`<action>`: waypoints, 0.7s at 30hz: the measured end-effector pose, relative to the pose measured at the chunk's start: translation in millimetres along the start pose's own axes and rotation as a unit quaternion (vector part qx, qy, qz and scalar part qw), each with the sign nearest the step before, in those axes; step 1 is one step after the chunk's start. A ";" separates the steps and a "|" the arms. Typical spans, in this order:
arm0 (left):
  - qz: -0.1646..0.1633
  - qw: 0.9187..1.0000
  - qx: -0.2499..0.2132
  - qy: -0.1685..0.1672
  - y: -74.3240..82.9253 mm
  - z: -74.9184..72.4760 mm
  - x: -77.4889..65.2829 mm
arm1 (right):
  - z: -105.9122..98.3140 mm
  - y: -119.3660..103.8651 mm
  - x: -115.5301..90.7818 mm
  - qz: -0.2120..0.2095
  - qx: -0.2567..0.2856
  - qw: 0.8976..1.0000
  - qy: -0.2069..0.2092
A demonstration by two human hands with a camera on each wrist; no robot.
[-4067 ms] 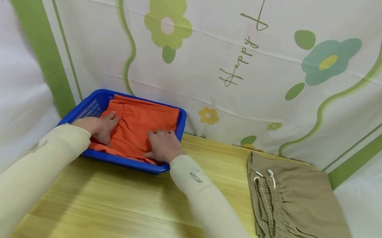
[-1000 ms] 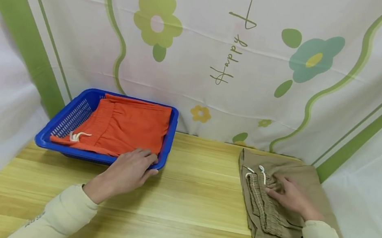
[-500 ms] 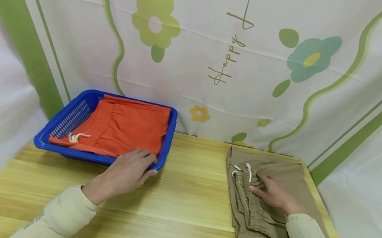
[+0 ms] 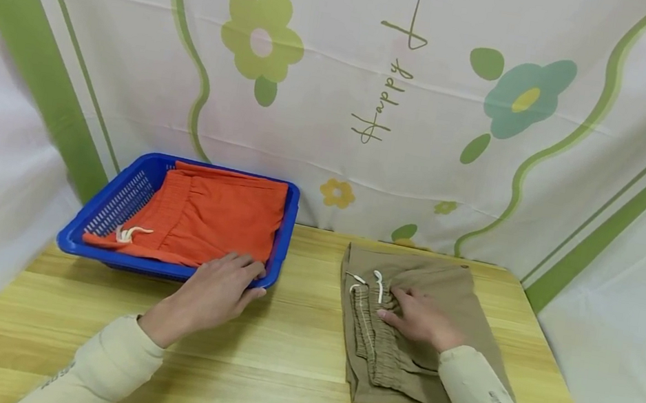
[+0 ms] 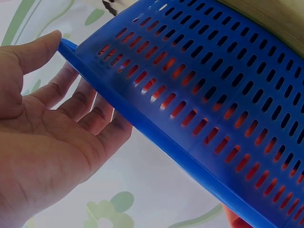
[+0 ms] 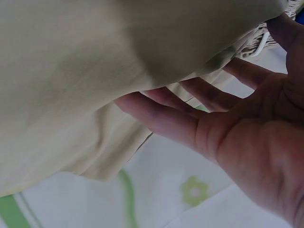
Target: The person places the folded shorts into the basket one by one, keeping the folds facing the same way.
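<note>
A pair of khaki drawstring pants (image 4: 457, 312) lies folded on the table, its gathered waistband and white cord toward the left. My right hand (image 4: 421, 319) presses on the pants near that waistband; in the right wrist view its fingers (image 6: 166, 116) are extended and spread against the cloth, the thumb apart from them. My left hand (image 4: 218, 290) holds the front right corner of a blue plastic basket (image 4: 286, 241). From the left wrist view, the fingers reach over the rim and the thumb (image 5: 42, 50) sits at the corner. Folded orange drawstring pants (image 4: 227, 215) lie in the basket.
The wooden table (image 4: 270, 388) runs between the basket and the khaki pants. A white curtain (image 4: 324, 111) printed with flowers and lettering stands right behind both, with white fabric sides at left and right.
Both hands left the orange pants in the basket. The left hand has since stayed at the basket's front right corner, while the right has slid the khaki pants leftward across the table.
</note>
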State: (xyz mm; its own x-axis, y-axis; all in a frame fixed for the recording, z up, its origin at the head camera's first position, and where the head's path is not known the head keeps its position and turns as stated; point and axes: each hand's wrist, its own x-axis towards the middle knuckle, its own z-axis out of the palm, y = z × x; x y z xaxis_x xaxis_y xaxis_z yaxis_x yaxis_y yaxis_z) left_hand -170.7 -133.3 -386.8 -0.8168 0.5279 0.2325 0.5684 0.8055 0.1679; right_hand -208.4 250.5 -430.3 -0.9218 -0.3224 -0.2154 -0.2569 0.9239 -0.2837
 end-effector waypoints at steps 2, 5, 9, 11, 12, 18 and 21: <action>-0.001 1.000 0.000 0.000 0.2 0.0 0.0 | 2.1 -8.8 4.4 0.005 -0.003 1.000 -0.005; -0.002 1.000 -0.001 0.002 0.5 0.2 0.0 | 5.2 -21.5 9.8 0.018 0.000 1.000 -0.017; -0.004 1.000 -0.002 0.005 0.2 0.9 0.0 | 7.7 -38.2 15.5 0.031 0.005 0.999 -0.029; -0.004 1.000 -0.001 0.005 0.1 1.1 -0.1 | 8.3 -46.3 18.3 0.035 0.009 0.999 -0.032; -0.004 1.000 -0.001 0.005 0.0 1.1 -0.1 | 8.9 -50.1 19.8 0.036 0.010 0.999 -0.033; -0.002 1.000 -0.002 0.005 -0.1 1.4 -0.1 | 13.5 -68.6 28.0 0.039 0.001 0.999 -0.035; 0.001 1.000 0.000 0.007 0.0 1.5 0.2 | 15.0 -75.1 30.5 0.042 0.000 0.999 -0.034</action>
State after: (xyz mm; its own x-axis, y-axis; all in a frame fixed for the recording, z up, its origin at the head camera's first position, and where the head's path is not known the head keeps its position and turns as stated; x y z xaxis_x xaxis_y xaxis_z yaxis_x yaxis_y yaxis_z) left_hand -171.0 -132.8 -388.1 -0.8145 0.5254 0.2459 0.5697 0.8044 0.1683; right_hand -212.9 168.3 -429.6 -0.9186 -0.2563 -0.3007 -0.1788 0.9483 -0.2621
